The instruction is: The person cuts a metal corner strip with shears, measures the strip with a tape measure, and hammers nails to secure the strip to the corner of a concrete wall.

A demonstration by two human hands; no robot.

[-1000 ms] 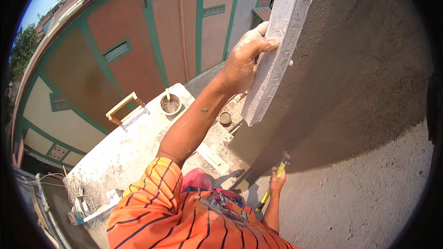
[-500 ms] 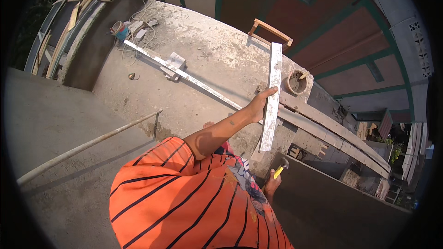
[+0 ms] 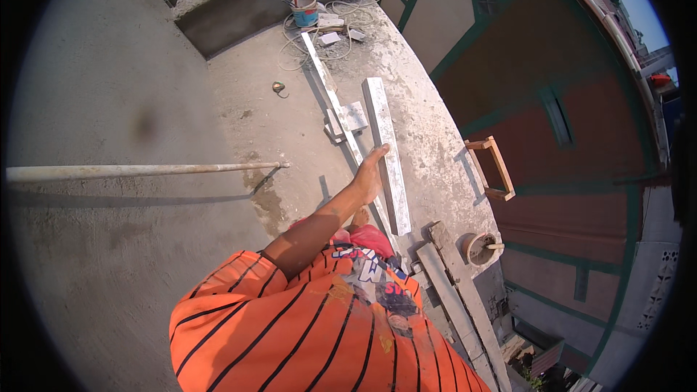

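Observation:
My left hand [image 3: 369, 176] is closed around a short, white-smeared rectangular bar [image 3: 391, 174], its thumb lying across the top. The bar is held raised over the floor, slanting from upper left to lower right. Just left of it, a long thin white-smeared bar [image 3: 327, 76] passes behind my forearm and hand. Part of that long bar lies over pale blocks [image 3: 354, 116] stacked on the concrete. My right hand is out of view; my orange striped shirt [image 3: 312, 327] fills the bottom.
A pole [image 3: 160, 170] extends from the left. A small tape measure [image 3: 278, 88] lies near a blue bucket [image 3: 306, 14] and coiled cable. To the right are a wooden frame [image 3: 498, 163], a mortar bucket [image 3: 475, 254] and long planks [image 3: 450, 287]. Concrete walls border the floor.
The view has turned left. The short bar in my left hand has tilted the other way and now lies nearer the long bar. My right hand, holding a yellow-handled hammer before, has left view.

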